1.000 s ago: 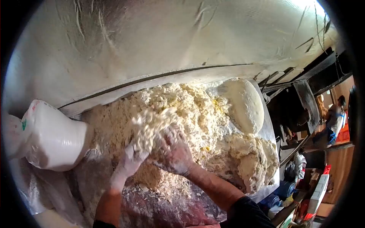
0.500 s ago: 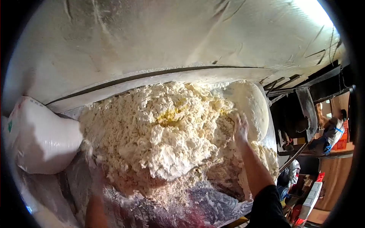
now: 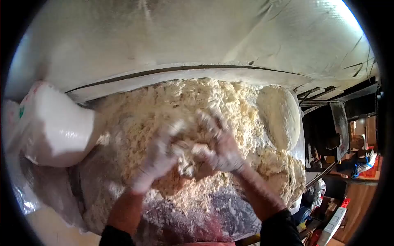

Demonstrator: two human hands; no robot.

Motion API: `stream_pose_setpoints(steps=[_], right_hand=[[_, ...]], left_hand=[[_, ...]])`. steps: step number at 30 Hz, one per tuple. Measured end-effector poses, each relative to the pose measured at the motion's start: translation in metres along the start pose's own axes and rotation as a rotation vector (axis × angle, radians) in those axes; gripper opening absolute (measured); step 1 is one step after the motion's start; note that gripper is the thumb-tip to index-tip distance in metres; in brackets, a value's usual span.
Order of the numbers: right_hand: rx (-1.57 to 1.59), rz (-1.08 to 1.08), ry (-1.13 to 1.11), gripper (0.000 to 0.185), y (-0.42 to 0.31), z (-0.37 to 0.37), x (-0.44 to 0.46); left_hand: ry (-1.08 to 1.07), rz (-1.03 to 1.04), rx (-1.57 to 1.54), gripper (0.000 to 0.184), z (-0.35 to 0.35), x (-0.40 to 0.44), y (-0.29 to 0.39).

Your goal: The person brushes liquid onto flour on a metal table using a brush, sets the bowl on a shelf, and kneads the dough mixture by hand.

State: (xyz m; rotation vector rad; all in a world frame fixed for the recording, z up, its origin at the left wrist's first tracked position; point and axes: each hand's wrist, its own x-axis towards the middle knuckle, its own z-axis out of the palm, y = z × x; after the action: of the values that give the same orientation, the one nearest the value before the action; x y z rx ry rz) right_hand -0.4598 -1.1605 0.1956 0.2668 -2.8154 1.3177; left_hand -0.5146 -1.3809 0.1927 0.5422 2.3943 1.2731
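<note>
A broad heap of shaggy, crumbly dough [image 3: 164,102] lies over the floured work surface [image 3: 230,213]. My left hand [image 3: 158,158], coated white with flour, is at the near middle of the heap, its fingers smeared by motion. Close beside it is my right hand [image 3: 223,147], also floury, with fingers spread and thumb pointing toward the left hand. Between the two hands shows a small clump of dough [image 3: 187,166]. Whether either hand grips it is unclear.
A smooth, rounded mass of dough [image 3: 281,117] rests at the right end, with rougher dough [image 3: 281,172] in front of it. A full white sack [image 3: 61,127] stands at the left. Behind the heap rises a pale sheet-covered wall [image 3: 164,37]. Cluttered shelving lies beyond the right edge.
My hands were wide apart at the two ends of the heap. Both have come inward to its near middle, and the heap looks flatter and more spread there.
</note>
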Motion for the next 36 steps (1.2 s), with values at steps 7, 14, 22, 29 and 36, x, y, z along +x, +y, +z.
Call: stream_pose_setpoints(steps=[7,14,22,29,36], right_hand=[[-0.499,0.008,-0.432,0.079,-0.041,0.103,-0.154],[-0.194,0.046,-0.233,0.071,-0.040,0.099,-0.263],[-0.392,-0.010,-0.129,0.074,-0.019,0.062,-0.214],[-0.845,0.092,-0.420,0.089,0.038,0.015,-0.052],[-0.370,0.099,0.271,0.070,0.077,-0.020,-0.014]], left_hand=[[-0.082,0.134,0.695,0.056,0.051,-0.173,-0.054],[-0.109,-0.067,0.361,0.055,0.046,-0.294,-0.068],[-0.006,0.257,0.511,0.059,0.052,-0.228,-0.037],[-0.282,0.291,1.015,0.056,0.066,-0.012,-0.035],[0.035,0.285,0.677,0.067,0.011,0.045,-0.009]])
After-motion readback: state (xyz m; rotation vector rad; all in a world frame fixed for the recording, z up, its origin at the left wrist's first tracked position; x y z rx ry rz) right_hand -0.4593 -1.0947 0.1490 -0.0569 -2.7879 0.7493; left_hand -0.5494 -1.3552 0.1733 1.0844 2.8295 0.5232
